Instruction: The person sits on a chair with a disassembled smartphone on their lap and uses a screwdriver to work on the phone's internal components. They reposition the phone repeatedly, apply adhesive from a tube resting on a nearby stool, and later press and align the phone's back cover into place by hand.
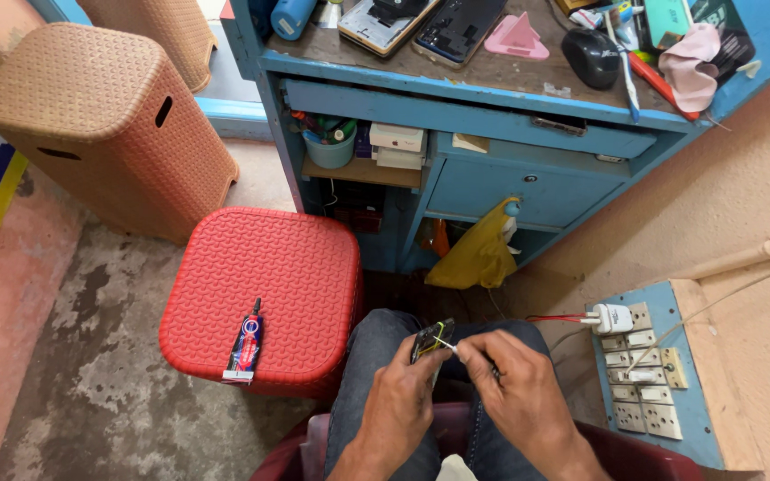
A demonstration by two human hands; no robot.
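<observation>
Here the person sits with both hands raised over the lap, working close to the body. The left hand (403, 392) is closed in a pinch on a small dark component (431, 339), holding it upright at the fingertips so that its upper edge faces the other hand. The right hand (514, 383) is likewise closed, pinching a thin pale tool (449, 346) whose tip meets the component just beside the left fingertips; what kind of tool it is cannot be made out. Holding the part in the air rather than on a surface appears to let it be turned freely under the tip. To the left of the left hand, within easy reach, a red plastic stool (265, 294) serves as a side rest, and a small tube of adhesive (246, 343) lies flat near its front edge. Ahead of both hands stands a blue table (456, 89) carrying opened phones (421, 27) and assorted tools. To the right of the right hand a board of wall sockets (648, 374) holds a white plug (612, 318).
</observation>
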